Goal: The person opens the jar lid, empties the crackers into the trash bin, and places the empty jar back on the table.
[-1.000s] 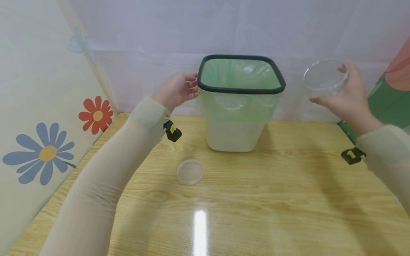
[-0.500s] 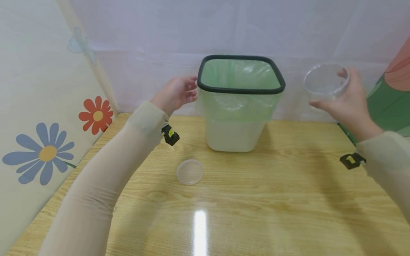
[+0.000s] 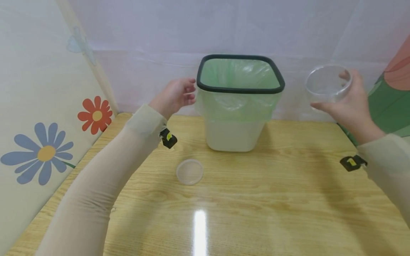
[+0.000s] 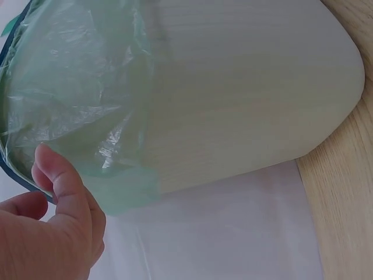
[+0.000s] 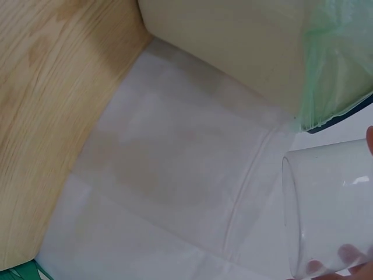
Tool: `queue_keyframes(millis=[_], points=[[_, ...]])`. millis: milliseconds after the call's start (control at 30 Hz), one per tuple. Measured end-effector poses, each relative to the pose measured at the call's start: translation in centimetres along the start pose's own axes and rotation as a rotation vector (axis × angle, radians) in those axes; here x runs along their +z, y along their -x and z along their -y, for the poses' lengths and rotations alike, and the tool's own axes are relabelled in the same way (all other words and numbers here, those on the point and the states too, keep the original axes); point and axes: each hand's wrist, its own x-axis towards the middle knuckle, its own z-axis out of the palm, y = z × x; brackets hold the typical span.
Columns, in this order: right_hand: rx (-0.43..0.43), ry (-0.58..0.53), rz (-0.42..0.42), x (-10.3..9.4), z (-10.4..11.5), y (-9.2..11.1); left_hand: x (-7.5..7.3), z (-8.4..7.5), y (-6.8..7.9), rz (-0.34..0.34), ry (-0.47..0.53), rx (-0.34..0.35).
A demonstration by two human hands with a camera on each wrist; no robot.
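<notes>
My right hand (image 3: pixel 347 101) grips a clear round container (image 3: pixel 326 83) from its right side, thumb below and fingers behind. It is held in the air to the right of the trash bin (image 3: pixel 232 135), apart from it. The right wrist view shows the see-through wall of the container (image 5: pixel 329 204) with fingertips behind it. My left hand (image 3: pixel 174 96) is just left of the bin's black rim (image 3: pixel 240 90), fingers loosely bent and holding nothing. In the left wrist view the left hand (image 4: pixel 58 227) is close to the green bag (image 4: pixel 87 87); whether it touches is unclear.
A clear round lid (image 3: pixel 190 172) lies flat on the wooden table (image 3: pixel 256 206), in front of the bin. A green bag (image 3: pixel 240 106) lines the bin and folds over its outside. A pale cloth wall (image 3: pixel 153 28) stands behind; a flowered panel (image 3: pixel 38 89) is at left.
The right hand has come down slightly with the container. The left hand has shifted a little down and left, away from the rim. Bin and lid stay where they were.
</notes>
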Motion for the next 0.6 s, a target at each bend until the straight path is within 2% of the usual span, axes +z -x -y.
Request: queue_keyframes(millis=[600], points=[[0.015, -0.022, -0.008, 0.0, 0.1, 0.8, -0.9, 1.2, 0.6, -0.001, -0.031, 0.028]])
